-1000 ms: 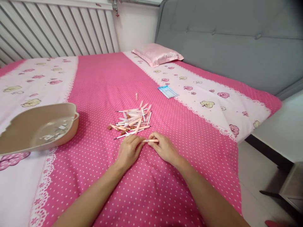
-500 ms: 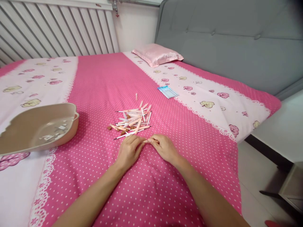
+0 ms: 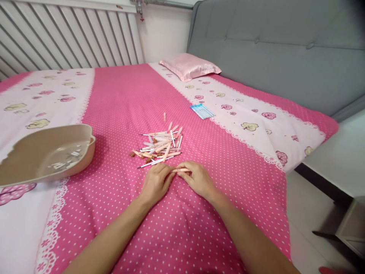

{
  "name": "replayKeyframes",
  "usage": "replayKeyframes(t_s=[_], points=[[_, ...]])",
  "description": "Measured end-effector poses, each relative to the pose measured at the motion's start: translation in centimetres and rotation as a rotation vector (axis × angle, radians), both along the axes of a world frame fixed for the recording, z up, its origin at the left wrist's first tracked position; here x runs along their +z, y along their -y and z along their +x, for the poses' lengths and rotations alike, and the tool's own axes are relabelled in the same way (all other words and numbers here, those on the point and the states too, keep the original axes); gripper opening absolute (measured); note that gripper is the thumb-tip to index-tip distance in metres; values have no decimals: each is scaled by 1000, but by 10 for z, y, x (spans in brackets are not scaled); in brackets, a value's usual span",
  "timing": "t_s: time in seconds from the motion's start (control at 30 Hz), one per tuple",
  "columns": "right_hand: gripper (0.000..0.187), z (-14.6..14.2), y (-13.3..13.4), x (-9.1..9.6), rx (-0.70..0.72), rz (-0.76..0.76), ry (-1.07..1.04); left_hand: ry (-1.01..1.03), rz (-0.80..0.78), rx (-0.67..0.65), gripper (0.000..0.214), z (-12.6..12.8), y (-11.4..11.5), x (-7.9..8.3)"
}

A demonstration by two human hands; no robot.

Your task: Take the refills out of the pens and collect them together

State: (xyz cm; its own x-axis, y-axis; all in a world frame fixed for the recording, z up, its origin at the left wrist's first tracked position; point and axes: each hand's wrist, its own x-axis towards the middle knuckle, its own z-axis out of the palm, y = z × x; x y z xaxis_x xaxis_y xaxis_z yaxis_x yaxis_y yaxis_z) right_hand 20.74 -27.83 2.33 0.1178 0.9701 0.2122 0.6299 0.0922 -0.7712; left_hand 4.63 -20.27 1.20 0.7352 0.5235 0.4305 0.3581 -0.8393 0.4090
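Observation:
My left hand [image 3: 156,182] and my right hand [image 3: 198,178] meet low on the pink dotted bedspread [image 3: 119,99]. Between their pinched fingertips they hold one thin pink pen [image 3: 180,170], lying sideways. Just beyond the hands lies a loose pile of several pink and white pens [image 3: 160,146]. One short pink piece [image 3: 164,116] stands apart behind the pile.
A beige shallow basin [image 3: 45,154] with small white bits in it sits at the left. A bundle of blue pens [image 3: 202,110] lies further back right. A pink pillow [image 3: 189,66] rests by the grey headboard [image 3: 270,42]. The bed edge drops to the floor at the right.
The fingertips shifted slightly on the pen; it shows a little more between the hands than half a second ago. Hands and pile stay in place.

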Motion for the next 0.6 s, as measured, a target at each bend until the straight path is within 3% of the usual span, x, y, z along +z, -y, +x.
replayKeyframes(t_s=[0.6], points=[[21,1,1,3,22,-49,21,88,136,-10,16,-2,1,1]])
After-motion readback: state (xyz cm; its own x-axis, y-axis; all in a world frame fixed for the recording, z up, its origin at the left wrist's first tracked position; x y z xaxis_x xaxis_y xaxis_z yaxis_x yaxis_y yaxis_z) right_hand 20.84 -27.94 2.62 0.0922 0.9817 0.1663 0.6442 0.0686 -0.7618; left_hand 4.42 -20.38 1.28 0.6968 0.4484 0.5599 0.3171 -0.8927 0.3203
